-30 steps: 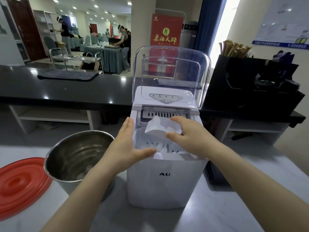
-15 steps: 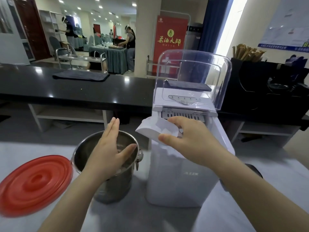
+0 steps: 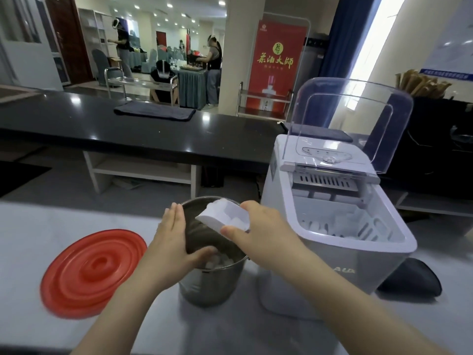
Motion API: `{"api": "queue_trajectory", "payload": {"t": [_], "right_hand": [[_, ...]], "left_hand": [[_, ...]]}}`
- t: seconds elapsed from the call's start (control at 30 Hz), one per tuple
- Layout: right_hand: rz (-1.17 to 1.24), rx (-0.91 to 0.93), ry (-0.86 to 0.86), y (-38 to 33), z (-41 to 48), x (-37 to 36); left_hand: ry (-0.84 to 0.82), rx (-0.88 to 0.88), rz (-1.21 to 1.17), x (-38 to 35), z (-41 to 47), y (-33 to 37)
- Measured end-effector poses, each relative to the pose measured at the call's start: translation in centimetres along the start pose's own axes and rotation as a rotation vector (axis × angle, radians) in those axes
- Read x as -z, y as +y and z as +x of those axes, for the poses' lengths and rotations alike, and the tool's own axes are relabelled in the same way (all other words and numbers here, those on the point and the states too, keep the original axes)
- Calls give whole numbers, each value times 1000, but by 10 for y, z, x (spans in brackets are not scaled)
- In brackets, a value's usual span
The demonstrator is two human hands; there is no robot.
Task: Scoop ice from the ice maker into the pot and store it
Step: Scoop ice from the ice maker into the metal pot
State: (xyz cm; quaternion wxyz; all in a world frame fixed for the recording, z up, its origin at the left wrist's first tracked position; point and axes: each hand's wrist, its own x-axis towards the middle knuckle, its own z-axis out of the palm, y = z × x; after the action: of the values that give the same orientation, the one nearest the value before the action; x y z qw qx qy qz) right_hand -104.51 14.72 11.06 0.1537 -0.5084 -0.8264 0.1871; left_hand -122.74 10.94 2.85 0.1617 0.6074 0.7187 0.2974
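Surface: a pale counter point(image 3: 51, 221) lies close below the camera and bears the pot, the ice maker and a lid.
Scoop: the white scoop point(image 3: 217, 213) is loaded with ice and sits in the air above the pot's opening, its front end pointing left.
Pot: the steel pot point(image 3: 204, 288) stands on the counter just left of the ice maker; ice cubes point(image 3: 220, 262) lie inside it on the near side.
Right hand: the right hand point(image 3: 261, 231) grips the scoop's rear end, thumb on the near edge and fingers curled over the far side.
Left hand: the left hand point(image 3: 169, 242) is flat with straight fingers and the thumb spread, over the pot's left rim, holding nothing; whether it touches the rim cannot be told.
Ice maker: the white ice maker point(image 3: 307, 265) has its clear cover point(image 3: 358, 119) raised, with ice in its basket point(image 3: 332, 224).
Lid: a red lid point(image 3: 92, 272) lies flat on the counter left of the pot, apart from it.
Beyond: a black counter point(image 3: 128, 131) carries a dark cloth point(image 3: 153, 114); a red banner point(image 3: 275, 65) stands behind it, and people stand at tables in the far room.
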Motion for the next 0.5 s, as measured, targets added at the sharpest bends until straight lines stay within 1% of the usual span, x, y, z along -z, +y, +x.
{"api": "queue_trajectory", "payload": {"t": [0.07,0.23,0.33,0.5], "right_hand": [[-67,-29,-38,0,6,-13],[-332,-54,-119,4,20,-33],[-412,-25,-96,3,27,-35],[-502,51,-59,1,31,-35]], "left_hand": [[-51,10,53,-2,-1,-3],[-98,29,138,-1,3,-2],[-114,45,146,-1,2,-3],[-87,58,134,0,-1,-7]]}}
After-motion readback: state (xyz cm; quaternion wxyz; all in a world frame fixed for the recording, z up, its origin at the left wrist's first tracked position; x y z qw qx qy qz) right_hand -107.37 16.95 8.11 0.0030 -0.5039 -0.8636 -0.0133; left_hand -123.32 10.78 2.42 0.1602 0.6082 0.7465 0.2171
